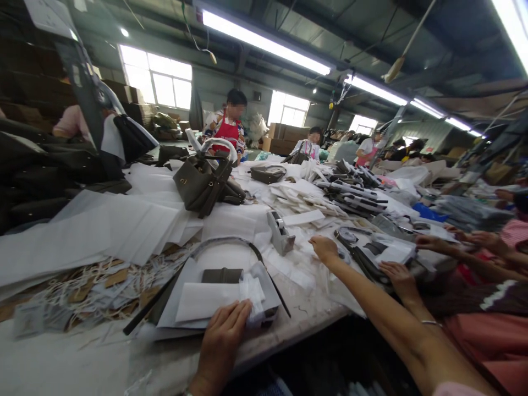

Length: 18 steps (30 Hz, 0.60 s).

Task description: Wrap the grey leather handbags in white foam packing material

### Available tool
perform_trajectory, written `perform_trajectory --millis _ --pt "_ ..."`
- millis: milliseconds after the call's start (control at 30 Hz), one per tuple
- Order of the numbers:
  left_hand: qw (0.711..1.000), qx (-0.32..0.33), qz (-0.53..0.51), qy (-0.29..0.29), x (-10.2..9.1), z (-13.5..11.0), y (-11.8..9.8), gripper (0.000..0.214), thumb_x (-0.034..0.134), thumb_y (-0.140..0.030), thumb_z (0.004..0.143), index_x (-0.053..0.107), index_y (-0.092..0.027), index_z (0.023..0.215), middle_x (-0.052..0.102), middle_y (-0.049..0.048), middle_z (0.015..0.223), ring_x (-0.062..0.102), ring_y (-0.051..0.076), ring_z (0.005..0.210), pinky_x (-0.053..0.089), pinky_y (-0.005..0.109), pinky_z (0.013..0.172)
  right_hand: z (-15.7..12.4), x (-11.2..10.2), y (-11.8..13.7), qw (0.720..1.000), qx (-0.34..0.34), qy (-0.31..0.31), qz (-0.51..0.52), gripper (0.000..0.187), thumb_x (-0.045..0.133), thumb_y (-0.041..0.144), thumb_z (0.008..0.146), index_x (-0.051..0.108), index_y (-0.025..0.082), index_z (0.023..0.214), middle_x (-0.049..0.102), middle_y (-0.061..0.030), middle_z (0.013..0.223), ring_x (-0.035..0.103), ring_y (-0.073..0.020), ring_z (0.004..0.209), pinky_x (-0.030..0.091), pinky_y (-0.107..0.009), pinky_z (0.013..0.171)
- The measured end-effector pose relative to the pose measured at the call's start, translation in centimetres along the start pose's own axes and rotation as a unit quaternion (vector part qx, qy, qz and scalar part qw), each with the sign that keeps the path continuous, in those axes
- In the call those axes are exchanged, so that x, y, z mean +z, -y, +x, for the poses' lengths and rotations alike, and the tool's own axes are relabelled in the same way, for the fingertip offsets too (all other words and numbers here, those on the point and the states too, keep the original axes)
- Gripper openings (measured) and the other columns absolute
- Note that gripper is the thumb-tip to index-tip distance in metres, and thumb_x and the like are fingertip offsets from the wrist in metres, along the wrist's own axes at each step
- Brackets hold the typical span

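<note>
My left hand (225,341) lies with its fingers stretched out on the lower edge of a dark handbag (154,308). White paper sheets (206,302), a small dark piece (223,275) and a clear plastic packet (251,294) lie on top of this bag, and a curved strap arches behind them. Reaching forward on the right, my right hand (324,250) is closed near a grey tape dispenser (280,234). What its fingers hold, if anything, I cannot make out.
Paper tags with white strings (107,291) are heaped at left, below stacked white sheets (103,223). A dark handbag (202,181) stands behind. On the right, a co-worker's hand (398,278) rests by another bag. More people stand across the table.
</note>
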<state>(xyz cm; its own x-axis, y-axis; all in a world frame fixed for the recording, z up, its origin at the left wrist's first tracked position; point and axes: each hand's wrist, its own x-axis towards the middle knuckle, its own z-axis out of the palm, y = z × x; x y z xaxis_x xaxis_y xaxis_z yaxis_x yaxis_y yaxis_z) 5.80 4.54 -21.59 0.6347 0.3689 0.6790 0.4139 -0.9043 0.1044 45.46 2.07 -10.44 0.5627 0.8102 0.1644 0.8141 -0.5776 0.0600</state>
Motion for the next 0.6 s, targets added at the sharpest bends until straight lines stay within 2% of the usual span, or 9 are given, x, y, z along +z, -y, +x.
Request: perform_trajectory --millis 167,300,367,467,600 --pt "1.000 -0.005 -0.003 -0.002 0.0 0.1 -0.2 0.041 0.043 -0.008 0.095 0.060 -0.020 0.130 0.069 0.0059 0.123 0.064 0.023 0.110 0.051 0.038 0.095 -2.5 -3.6 -0.8 0.995 -0.094 -0.028 -0.019 0.025 0.051 0.028 0.101 0.075 0.020 0.102 0.072 -0.0144 0.101 0.064 -0.0272 0.094 0.039 -0.031 0.076" --pt "1.000 -0.003 -0.014 0.001 -0.2 0.1 -0.2 0.041 0.042 -0.008 0.095 0.060 -0.019 0.130 0.069 0.0065 0.124 0.064 0.023 0.110 0.050 0.038 0.096 -4.8 -6.5 0.3 0.983 -0.182 -0.019 -0.007 0.020 0.056 0.030 0.099 0.075 0.024 0.098 0.071 -0.0107 0.097 0.061 -0.0251 0.095 0.036 -0.030 0.081" --pt "1.000 -0.007 -0.018 0.003 -0.4 0.2 -0.2 0.041 0.040 -0.007 0.095 0.060 -0.019 0.130 0.069 0.0063 0.124 0.064 0.023 0.110 0.049 0.038 0.096 -6.3 -7.6 1.6 0.968 -0.251 -0.012 0.006 0.025 0.053 0.035 0.100 0.075 0.024 0.095 0.071 -0.0097 0.090 0.060 -0.0239 0.089 0.036 -0.030 0.080" --pt "1.000 -0.015 -0.024 0.007 -0.7 0.3 -0.4 0.041 0.041 -0.006 0.096 0.061 -0.019 0.129 0.069 0.0060 0.123 0.063 0.022 0.110 0.049 0.037 0.097 -8.7 -8.9 4.5 0.931 -0.365 0.005 0.025 0.036 0.047 0.041 0.102 0.074 0.023 0.088 0.068 -0.0081 0.080 0.057 -0.0214 0.076 0.034 -0.030 0.074" --pt "0.999 -0.029 -0.039 0.019 -0.8 0.4 -0.6 0.038 0.048 -0.008 0.095 0.059 -0.019 0.130 0.068 0.0068 0.124 0.062 0.022 0.113 0.047 0.037 0.099 -10.3 -10.1 9.1 0.884 -0.459 0.068 0.058 0.037 0.050 0.045 0.100 0.073 0.023 0.081 0.066 -0.0047 0.074 0.056 -0.0179 0.068 0.031 -0.029 0.064"
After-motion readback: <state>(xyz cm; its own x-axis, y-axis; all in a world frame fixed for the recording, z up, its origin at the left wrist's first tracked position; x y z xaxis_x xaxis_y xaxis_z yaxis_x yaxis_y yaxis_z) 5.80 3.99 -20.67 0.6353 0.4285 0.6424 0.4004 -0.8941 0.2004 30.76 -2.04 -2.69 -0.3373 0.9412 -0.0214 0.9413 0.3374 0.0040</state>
